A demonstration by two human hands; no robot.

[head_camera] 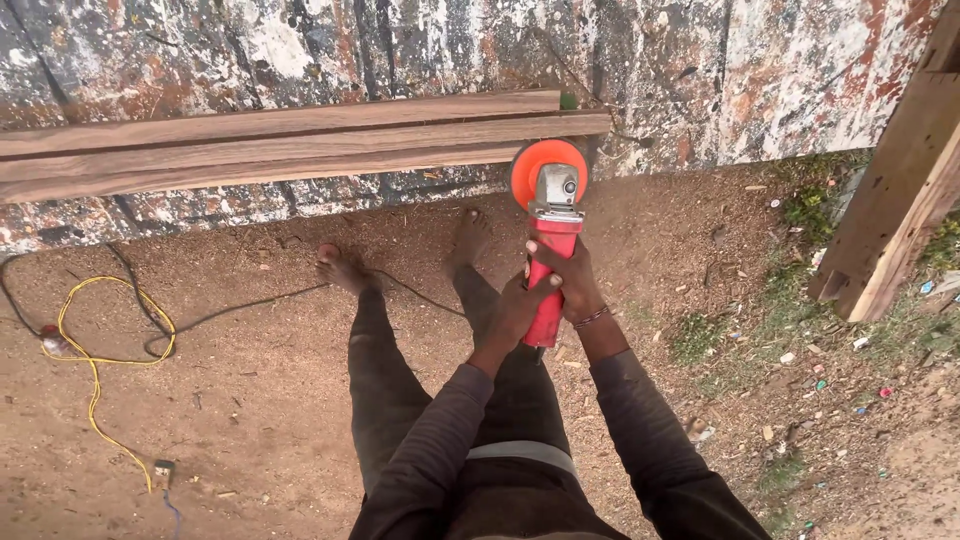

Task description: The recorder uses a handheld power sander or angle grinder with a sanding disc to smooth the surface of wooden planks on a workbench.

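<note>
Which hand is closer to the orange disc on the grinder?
The right hand. It grips the red grinder high on its body, just below the orange disc. The left hand holds lower down on the handle, farther from the disc.

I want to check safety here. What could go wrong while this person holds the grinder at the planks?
1. Both feet, such as the left foot, are bare and close under the grinder; a slip or kickback could cut them.
2. The black cable and yellow cable lie loose on the ground behind the feet, so tripping seems possible.
3. The right hand and left hand wear no gloves, and the orange disc touches the planks.
</note>
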